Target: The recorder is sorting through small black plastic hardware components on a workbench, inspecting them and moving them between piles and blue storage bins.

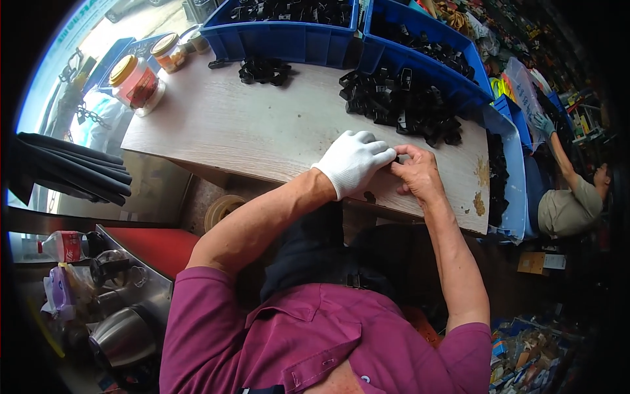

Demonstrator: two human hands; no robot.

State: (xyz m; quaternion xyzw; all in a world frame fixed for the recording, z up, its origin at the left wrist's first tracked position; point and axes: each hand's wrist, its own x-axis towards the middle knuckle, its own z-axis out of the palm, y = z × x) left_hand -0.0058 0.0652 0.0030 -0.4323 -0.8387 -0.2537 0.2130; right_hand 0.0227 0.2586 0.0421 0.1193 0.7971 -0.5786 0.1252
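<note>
Both hands pinched together, fingertips meeting

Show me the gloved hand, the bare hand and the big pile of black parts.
Gloved left hand (353,163), head view, back of glove.
Bare right hand (417,174), head view, back of hand.
Pile of black parts (400,105), head view, pile's middle.

The table has a light wooden top with some brown stains near its right edge. On it lie 2 heaps of black clips: a big heap toward the right and a small heap near the far side. 2 blue bins stand along the far edge, both holding more black parts. At the far left corner stand jars with yellow lids. The 2 hands rest on the near edge.
</note>
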